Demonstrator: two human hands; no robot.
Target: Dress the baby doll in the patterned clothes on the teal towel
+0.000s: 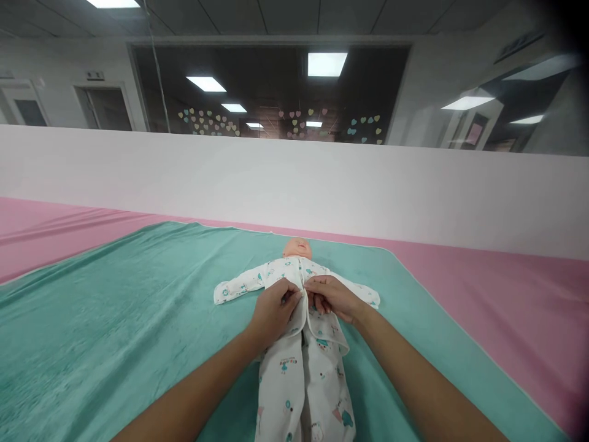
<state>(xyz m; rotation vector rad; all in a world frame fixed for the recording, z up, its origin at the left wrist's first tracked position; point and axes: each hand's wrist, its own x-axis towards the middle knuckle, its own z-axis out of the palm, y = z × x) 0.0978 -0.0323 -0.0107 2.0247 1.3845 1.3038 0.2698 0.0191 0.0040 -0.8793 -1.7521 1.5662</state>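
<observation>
A baby doll (297,248) lies on its back on a teal blanket (115,319), dressed in a white printed onesie (299,380). My left hand (275,310) pinches the left front edge of the onesie at the doll's chest. My right hand (332,296) pinches the right front edge just beside it. Both hands meet at the middle seam, fingers closed on the fabric. Below my hands the onesie's front flaps lie partly apart. The sleeves spread out to either side.
The teal blanket lies over a pink sheet (506,307) that shows at the left and right. A white wall panel (294,178) runs along the far edge. Behind it is a dark window with heart stickers (294,123).
</observation>
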